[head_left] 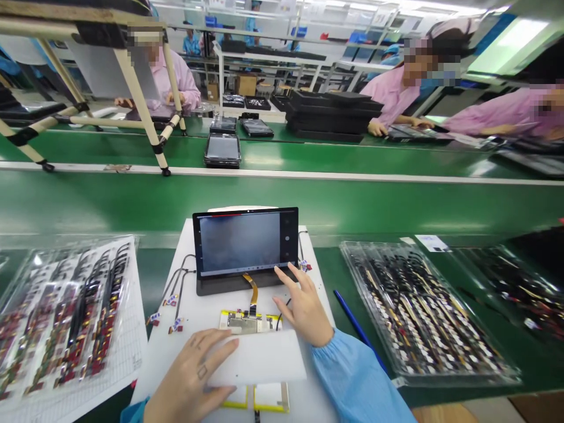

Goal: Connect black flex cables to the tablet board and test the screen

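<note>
A tablet screen (240, 244), lit with a grey camera-like picture, is propped up at the far end of a white work board (176, 352). From its lower edge a gold-brown ribbon cable (252, 291) runs down to a circuit board (244, 322). My left hand (198, 370) grips the left end of a white rectangular block (259, 358), thumb below and fingers above. The block covers part of a yellow-edged assembly (271, 398). My right hand (306, 305) has its fingers spread, fingertips at the screen's lower right edge; whether they touch is unclear.
Clear trays of small cabled parts stand left (74, 311) and right (423, 311). A blue pen-like tool (356, 320) lies beside the board. Short black cables (178, 282) rest along its left edge. Across the green bench (352, 202), people in pink work near stacked black trays (330, 114).
</note>
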Demonstrator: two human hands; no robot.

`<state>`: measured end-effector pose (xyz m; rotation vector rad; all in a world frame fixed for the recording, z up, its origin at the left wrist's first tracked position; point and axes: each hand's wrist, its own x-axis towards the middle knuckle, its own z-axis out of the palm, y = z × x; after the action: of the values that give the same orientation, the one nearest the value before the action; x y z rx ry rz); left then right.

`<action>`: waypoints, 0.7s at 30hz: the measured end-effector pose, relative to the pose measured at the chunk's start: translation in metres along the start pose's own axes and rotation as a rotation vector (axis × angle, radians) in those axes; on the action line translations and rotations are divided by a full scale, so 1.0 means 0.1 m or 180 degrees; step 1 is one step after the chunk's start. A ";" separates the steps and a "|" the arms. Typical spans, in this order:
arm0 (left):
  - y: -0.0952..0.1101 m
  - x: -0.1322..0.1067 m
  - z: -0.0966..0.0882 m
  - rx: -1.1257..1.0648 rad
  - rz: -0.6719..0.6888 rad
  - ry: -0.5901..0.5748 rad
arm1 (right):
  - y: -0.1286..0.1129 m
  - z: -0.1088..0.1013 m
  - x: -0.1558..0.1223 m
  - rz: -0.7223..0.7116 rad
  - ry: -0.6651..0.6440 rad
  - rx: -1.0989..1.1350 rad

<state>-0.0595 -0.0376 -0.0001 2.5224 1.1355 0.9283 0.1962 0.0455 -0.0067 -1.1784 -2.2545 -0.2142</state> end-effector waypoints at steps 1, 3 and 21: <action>-0.01 -0.04 -0.01 0.0042 -0.0033 -0.0005 | 0.00 0.01 0.00 0.0007 0.0005 0.0028; -0.06 -0.15 -0.02 0.0153 -0.0135 -0.0036 | -0.01 0.01 0.02 0.0014 0.0026 0.0109; 0.30 0.20 -0.41 0.0569 -0.0493 0.0394 | -0.50 -0.48 -0.56 0.0865 -0.0211 0.1519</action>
<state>-0.0576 -0.0456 0.0541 2.4963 1.4898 0.9939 0.2018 -0.0425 0.0069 -1.2145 -2.0104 0.4504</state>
